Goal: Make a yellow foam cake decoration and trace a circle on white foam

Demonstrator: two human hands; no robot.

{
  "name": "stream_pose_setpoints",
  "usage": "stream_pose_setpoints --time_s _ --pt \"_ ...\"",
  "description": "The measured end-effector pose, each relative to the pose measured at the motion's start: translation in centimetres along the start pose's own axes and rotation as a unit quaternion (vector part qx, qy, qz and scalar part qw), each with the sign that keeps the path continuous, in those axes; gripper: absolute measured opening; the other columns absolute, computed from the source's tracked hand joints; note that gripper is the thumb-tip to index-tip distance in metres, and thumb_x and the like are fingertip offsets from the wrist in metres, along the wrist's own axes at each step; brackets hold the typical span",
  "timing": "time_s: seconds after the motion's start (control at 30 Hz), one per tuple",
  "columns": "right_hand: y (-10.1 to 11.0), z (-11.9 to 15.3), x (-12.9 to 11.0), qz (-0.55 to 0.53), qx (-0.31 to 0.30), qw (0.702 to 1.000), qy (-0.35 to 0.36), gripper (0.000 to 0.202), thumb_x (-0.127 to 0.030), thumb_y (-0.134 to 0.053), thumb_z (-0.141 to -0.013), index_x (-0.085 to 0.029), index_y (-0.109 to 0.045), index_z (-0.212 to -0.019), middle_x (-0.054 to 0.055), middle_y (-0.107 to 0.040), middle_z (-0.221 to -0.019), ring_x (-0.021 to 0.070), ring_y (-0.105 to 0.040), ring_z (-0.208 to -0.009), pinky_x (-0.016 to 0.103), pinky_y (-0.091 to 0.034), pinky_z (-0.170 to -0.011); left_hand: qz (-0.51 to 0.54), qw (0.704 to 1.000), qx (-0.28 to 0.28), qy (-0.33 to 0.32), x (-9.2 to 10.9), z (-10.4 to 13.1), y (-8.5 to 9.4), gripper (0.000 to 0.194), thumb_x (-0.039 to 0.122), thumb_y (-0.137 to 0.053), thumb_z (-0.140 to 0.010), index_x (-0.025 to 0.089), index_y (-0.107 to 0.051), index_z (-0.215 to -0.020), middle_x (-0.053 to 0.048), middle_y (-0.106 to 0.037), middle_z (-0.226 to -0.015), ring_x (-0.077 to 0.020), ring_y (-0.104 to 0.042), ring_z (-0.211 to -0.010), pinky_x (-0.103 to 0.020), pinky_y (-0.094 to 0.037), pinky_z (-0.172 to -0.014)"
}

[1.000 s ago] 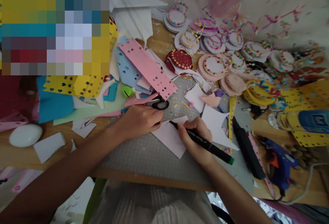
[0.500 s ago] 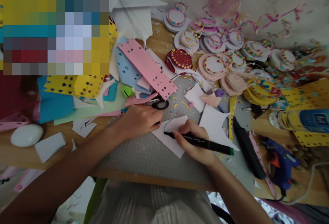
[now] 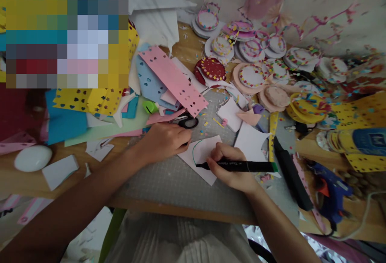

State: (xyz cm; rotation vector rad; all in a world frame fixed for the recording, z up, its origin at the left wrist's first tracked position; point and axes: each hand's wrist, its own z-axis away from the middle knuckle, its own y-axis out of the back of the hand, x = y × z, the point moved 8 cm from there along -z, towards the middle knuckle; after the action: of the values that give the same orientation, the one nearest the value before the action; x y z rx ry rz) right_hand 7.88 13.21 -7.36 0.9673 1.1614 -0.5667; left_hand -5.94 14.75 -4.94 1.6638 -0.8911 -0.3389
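A piece of white paper [image 3: 208,148] lies on the grey cutting mat [image 3: 157,186], with a curved green line drawn on it. My right hand [image 3: 230,164] is closed around a black marker [image 3: 250,166] with a green end, its tip touching the paper at the lower end of the line. My left hand [image 3: 169,140] has its fingers curled together and presses the paper's left edge; its fingertips are partly hidden. Just beyond that hand rest black-handled scissors [image 3: 188,122]. The marker's black cap [image 3: 291,174], or a similar dark pen-like piece, lies to the right.
Decorated round layered pieces [image 3: 251,76] crowd the back right. Punched pink foam [image 3: 173,80] and yellow sheets [image 3: 87,100] pile up at left. A blue glue gun [image 3: 330,194] and a bottle [image 3: 356,140] stand at right. A white egg-shaped object [image 3: 33,158] sits at far left.
My right hand has drawn the marker tip down and slightly right, making the green curve longer. The marker lies more level now. My left hand stays on the paper.
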Motion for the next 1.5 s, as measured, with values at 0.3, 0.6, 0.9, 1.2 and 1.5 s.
stream_pose_setpoints --time_s 0.3,0.6,0.9,1.2,1.5 --pt "1.8 -0.1 0.6 -0.102 0.071 0.992 -0.006 0.03 -0.016 -0.058 -0.08 -0.022 -0.036 -0.06 -0.007 -0.035 -0.056 0.0092 -0.035 -0.05 0.024 -0.027 -0.047 -0.008 1.0 -0.004 -0.001 0.0 0.0 -0.2 0.021 0.023 -0.052 -0.09 0.017 -0.057 -0.07 0.001 -0.062 -0.063 -0.0145 -0.062 -0.061 -0.027 -0.036 -0.053" --pt "3.2 0.1 0.1 0.003 0.257 0.966 -0.002 0.027 -0.023 -0.062 -0.083 -0.023 -0.041 -0.066 -0.007 -0.045 -0.055 0.009 -0.037 -0.047 0.024 -0.03 -0.045 -0.008 1.0 0.0 0.0 0.0 -0.1 -0.1 0.02 0.021 -0.053 -0.089 0.018 -0.056 -0.07 0.002 -0.063 -0.063 -0.0141 -0.063 -0.063 -0.026 -0.036 -0.053" --pt "2.7 0.3 1.1 0.032 0.248 0.968 -0.015 0.026 -0.029 -0.065 -0.083 -0.023 -0.042 -0.072 -0.006 -0.047 -0.06 0.0095 -0.04 -0.051 0.024 -0.033 -0.048 -0.017 1.0 0.005 -0.002 0.0 0.0 -0.1 0.02 0.022 -0.053 -0.089 0.018 -0.056 -0.07 0.002 -0.063 -0.063 -0.0139 -0.063 -0.062 -0.027 -0.037 -0.054" --pt "1.8 0.0 0.2 0.061 0.197 0.978 -0.011 0.024 -0.03 -0.065 -0.083 -0.024 -0.044 -0.072 -0.005 -0.05 -0.06 0.0107 -0.044 -0.052 0.025 -0.036 -0.048 -0.011 1.0 -0.006 0.0 0.0 0.0 -0.2 0.019 0.023 -0.052 -0.09 0.018 -0.057 -0.071 0.001 -0.064 -0.064 -0.0145 -0.063 -0.063 -0.026 -0.038 -0.054" --pt "1.1 0.1 0.3 0.062 0.137 0.988 -0.016 0.022 -0.031 -0.068 -0.081 -0.022 -0.05 -0.071 -0.005 -0.054 -0.061 0.01 -0.048 -0.054 0.023 -0.039 -0.05 -0.009 1.0 -0.005 0.0 0.1 -0.1 -0.1 0.018 0.021 -0.053 -0.089 0.017 -0.058 -0.072 0.0 -0.064 -0.064 -0.0145 -0.062 -0.062 -0.026 -0.036 -0.053"
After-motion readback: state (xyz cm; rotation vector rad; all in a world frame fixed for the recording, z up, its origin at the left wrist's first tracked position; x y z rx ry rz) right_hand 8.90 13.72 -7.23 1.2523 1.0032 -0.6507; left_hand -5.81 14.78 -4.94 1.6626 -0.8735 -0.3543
